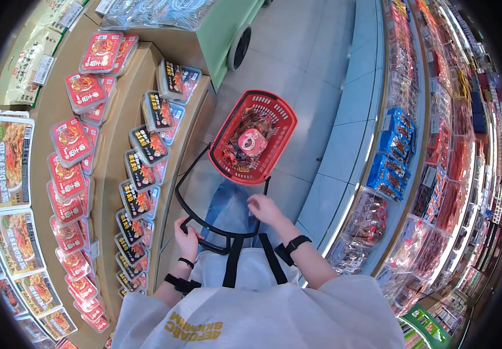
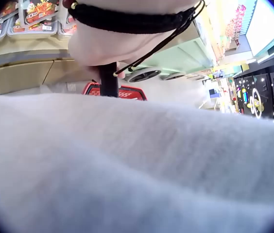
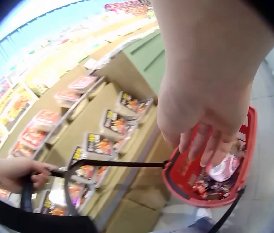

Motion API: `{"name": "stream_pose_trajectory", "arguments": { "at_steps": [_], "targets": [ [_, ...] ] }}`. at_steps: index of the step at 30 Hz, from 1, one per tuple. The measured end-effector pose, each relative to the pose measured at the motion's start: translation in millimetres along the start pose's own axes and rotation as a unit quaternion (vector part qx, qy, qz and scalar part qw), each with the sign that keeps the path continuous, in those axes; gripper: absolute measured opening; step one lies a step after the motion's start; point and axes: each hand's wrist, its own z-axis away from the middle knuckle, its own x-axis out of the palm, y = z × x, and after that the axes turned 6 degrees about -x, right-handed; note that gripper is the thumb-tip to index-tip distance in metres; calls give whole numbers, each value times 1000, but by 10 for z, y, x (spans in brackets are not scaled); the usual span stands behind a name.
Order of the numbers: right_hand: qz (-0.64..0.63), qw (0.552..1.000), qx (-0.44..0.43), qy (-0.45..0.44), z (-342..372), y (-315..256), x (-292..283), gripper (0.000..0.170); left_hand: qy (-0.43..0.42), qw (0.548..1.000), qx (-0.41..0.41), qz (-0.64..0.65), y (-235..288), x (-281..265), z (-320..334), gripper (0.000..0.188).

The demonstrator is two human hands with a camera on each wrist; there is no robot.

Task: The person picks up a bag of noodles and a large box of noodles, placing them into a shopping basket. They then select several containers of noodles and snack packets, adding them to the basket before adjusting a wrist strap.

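close by the red basket (image 1: 281, 136): shelved packs (image 1: 148, 145), a green cart (image 1: 223, 38)

Packets and a pink pack (image 1: 252, 143) fill a red basket (image 1: 284, 135) at twelve o'clock; stepped shelving (image 1: 106, 186) at nine displays red-labelled tubs (image 1: 71, 141) and black-labelled tubs (image 1: 141, 170).

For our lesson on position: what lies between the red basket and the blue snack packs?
In the head view, floor and a blue shelf base lie between basket and packs.
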Motion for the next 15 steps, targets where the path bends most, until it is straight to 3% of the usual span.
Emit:
{"name": "stream_pose_trajectory", "arguments": {
  "at_steps": [3, 5, 10, 15],
  "targets": [
    [92, 984, 154, 7, -467, 491, -589, 24, -11, 1000, -14, -23, 207, 73, -61, 25],
    [146, 968, 205, 1, -704, 816, -890, 25, -3, 999, -23, -25, 300, 138, -60, 25],
    [131, 958, 254, 20, -1409, 1296, -1265, 34, 71, 995, -59, -39, 367, 363, -13, 26],
    [144, 958, 249, -4, -2012, 2200, -911, 50, 164, 979, -78, -91, 505, 635, 37, 23]
  ]
}}
